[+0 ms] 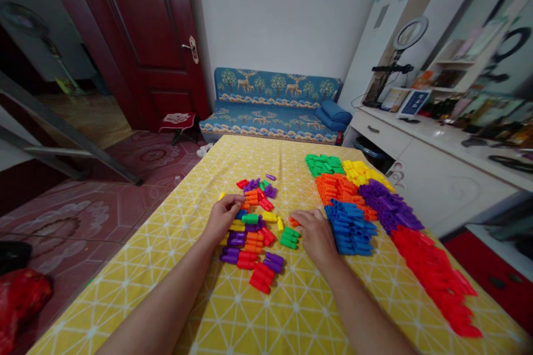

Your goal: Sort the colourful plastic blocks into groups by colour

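Observation:
A mixed pile of bullet-shaped plastic building blocks [250, 219] lies on the table in red, orange, yellow, green, blue and purple. At its left edge my left hand [222, 219] is closed, thumb and forefinger pinching at orange blocks [251, 197]. My right hand [316, 236] curls its fingers over an orange block [293, 222] to the right of the pile. Green blocks [290, 238] lie just below those fingertips. Close by on the right are sorted heaps: blue [350, 228], orange [342, 191], green [323, 165], yellow [362, 173], purple [387, 205] and red [433, 272].
A yellow patterned cloth [233, 310] covers the table. A blue sofa [275, 105] stands beyond its far edge, and a white dresser [428, 155] on the right. At left are a metal ladder [79, 150], a dark red door [145, 22] and a small stool [178, 121].

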The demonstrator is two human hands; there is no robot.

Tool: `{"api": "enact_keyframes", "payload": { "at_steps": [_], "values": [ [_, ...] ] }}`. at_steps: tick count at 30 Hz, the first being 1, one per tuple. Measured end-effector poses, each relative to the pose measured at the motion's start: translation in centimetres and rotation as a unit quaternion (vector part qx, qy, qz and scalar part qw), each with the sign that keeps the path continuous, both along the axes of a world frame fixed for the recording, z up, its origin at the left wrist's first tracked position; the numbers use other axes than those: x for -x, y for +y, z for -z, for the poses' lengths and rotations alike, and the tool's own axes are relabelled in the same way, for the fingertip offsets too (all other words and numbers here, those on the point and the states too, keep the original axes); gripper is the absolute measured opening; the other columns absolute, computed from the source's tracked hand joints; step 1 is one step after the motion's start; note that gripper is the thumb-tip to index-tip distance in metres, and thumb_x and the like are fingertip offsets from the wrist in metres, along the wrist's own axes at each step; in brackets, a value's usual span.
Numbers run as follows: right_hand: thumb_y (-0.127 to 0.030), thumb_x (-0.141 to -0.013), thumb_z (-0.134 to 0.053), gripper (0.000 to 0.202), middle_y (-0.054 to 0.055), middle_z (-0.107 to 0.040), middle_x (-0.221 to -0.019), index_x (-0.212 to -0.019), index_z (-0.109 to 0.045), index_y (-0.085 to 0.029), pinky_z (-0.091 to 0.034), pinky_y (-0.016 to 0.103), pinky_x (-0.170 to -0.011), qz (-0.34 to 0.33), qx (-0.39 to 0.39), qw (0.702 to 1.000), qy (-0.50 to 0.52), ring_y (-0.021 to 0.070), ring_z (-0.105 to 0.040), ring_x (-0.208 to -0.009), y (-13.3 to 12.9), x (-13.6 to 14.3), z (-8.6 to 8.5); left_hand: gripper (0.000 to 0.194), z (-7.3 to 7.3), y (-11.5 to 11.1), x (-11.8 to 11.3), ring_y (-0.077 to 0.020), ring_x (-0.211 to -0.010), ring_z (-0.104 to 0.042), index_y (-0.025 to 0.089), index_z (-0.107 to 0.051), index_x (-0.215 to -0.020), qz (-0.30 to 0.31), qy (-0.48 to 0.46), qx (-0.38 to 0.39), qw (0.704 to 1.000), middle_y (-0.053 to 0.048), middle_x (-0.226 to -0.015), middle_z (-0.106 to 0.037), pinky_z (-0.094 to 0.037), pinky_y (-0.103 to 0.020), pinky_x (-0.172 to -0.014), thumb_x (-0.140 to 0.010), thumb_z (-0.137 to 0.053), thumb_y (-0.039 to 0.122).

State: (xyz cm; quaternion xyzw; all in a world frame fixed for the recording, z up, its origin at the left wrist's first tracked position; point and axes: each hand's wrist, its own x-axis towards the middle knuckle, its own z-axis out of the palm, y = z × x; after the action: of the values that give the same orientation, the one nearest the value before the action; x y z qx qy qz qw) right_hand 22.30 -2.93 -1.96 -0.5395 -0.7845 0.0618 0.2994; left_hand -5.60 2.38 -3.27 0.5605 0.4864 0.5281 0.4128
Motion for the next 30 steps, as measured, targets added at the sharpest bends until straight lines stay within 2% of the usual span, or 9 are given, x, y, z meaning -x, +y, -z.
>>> {"api": "enact_keyframes", "payload": {
  "at_steps": [3, 6, 10, 13, 16, 19, 21, 24, 30],
  "values": [
    [-0.011, -0.080, -0.057, 0.035, 0.005, -0.070, -0.107, -0.107, -0.072, -0.027, -0.046, 0.042, -0.085, 0.019, -0.004, 1.000, -0.015, 0.0266, -0.053, -0.097, 0.1, 0.1, 0.0, 0.034, 0.3, 0.2, 0.0, -0.0231, -0.090, -0.066, 0.014, -0.071, -0.089, -0.003, 0.004, -0.001, 1.000, -0.009, -0.099, -0.071, -0.052, -0.033, -0.079, -0.071, -0.067, 0.043],
    [-0.018, -0.087, -0.051, 0.029, 0.006, -0.071, -0.100, -0.108, -0.071, -0.026, -0.046, 0.039, -0.082, 0.048, -0.015, 0.999, -0.018, 0.0250, -0.056, -0.092, -0.2, 0.5, 0.0, 0.033, 0.5, 0.3, 0.1, -0.0229, -0.091, -0.065, 0.014, -0.071, -0.089, 0.005, 0.012, -0.004, 1.000, -0.009, -0.099, -0.071, -0.051, -0.032, -0.079, -0.073, -0.066, 0.043],
    [-0.028, -0.092, -0.045, 0.030, 0.007, -0.070, -0.104, -0.111, -0.067, -0.022, -0.050, 0.035, -0.081, 0.080, -0.038, 0.992, 0.092, 0.0217, -0.063, -0.094, -0.4, 0.2, -0.7, 0.033, 0.4, 0.2, 0.1, -0.0224, -0.090, -0.065, 0.014, -0.070, -0.090, 0.008, 0.011, -0.003, 1.000, -0.009, -0.099, -0.071, -0.051, -0.031, -0.077, -0.074, -0.065, 0.042],
    [-0.040, -0.090, -0.050, 0.032, 0.008, -0.071, -0.097, -0.103, -0.068, -0.018, -0.051, 0.033, -0.077, 0.128, -0.073, 0.970, 0.193, 0.0199, -0.066, -0.084, 0.8, -2.4, -2.3, 0.034, 0.2, 0.0, 0.1, -0.0214, -0.085, -0.065, 0.015, -0.070, -0.089, 0.005, 0.007, 0.004, 1.000, -0.008, -0.095, -0.071, -0.050, -0.030, -0.073, -0.073, -0.066, 0.044],
    [-0.046, -0.084, -0.056, 0.036, 0.009, -0.071, -0.090, -0.098, -0.069, -0.015, -0.051, 0.033, -0.073, 0.211, -0.109, 0.941, 0.241, 0.0199, -0.065, -0.077, 3.4, -7.3, -3.7, 0.035, 0.0, -0.1, 0.0, -0.0219, -0.085, -0.065, 0.015, -0.071, -0.088, 0.004, 0.008, 0.005, 1.000, -0.008, -0.095, -0.071, -0.050, -0.030, -0.073, -0.071, -0.068, 0.046],
    [-0.041, -0.078, -0.058, 0.033, 0.010, -0.070, -0.084, -0.092, -0.070, -0.013, -0.051, 0.031, -0.066, 0.264, -0.074, 0.927, 0.256, 0.0199, -0.064, -0.071, 6.2, -12.3, -3.8, 0.035, -0.1, 0.0, 0.0, -0.0221, -0.087, -0.065, 0.014, -0.071, -0.088, 0.006, 0.006, 0.005, 1.000, -0.009, -0.096, -0.071, -0.050, -0.030, -0.074, -0.071, -0.068, 0.045],
    [-0.037, -0.076, -0.059, 0.027, 0.008, -0.069, -0.074, -0.084, -0.068, -0.013, -0.049, 0.029, -0.059, 0.279, -0.038, 0.923, 0.264, 0.0187, -0.063, -0.061, 7.4, -14.5, -3.4, 0.035, 0.0, 0.0, -0.1, -0.0221, -0.086, -0.065, 0.014, -0.071, -0.087, 0.003, 0.006, 0.003, 1.000, -0.009, -0.096, -0.071, -0.050, -0.030, -0.073, -0.071, -0.067, 0.045],
    [-0.034, -0.074, -0.060, 0.021, 0.006, -0.064, -0.060, -0.074, -0.065, -0.014, -0.048, 0.027, -0.051, 0.273, -0.015, 0.920, 0.282, 0.0174, -0.060, -0.052, 8.2, -15.8, -2.8, 0.034, 0.0, 0.1, -0.1, -0.0226, -0.086, -0.065, 0.014, -0.072, -0.086, -0.001, 0.007, -0.004, 1.000, -0.010, -0.096, -0.071, -0.050, -0.031, -0.073, -0.071, -0.066, 0.044],
    [-0.036, -0.073, -0.062, 0.019, 0.005, -0.063, -0.054, -0.070, -0.062, -0.017, -0.050, 0.027, -0.045, 0.259, -0.009, 0.907, 0.331, 0.0183, -0.061, -0.049, 8.7, -14.7, -2.2, 0.031, 0.0, 0.1, 0.0, -0.0234, -0.088, -0.065, 0.014, -0.073, -0.085, -0.001, 0.011, -0.014, 1.000, -0.010, -0.097, -0.071, -0.051, -0.032, -0.075, -0.071, -0.066, 0.042]
  ]
}}
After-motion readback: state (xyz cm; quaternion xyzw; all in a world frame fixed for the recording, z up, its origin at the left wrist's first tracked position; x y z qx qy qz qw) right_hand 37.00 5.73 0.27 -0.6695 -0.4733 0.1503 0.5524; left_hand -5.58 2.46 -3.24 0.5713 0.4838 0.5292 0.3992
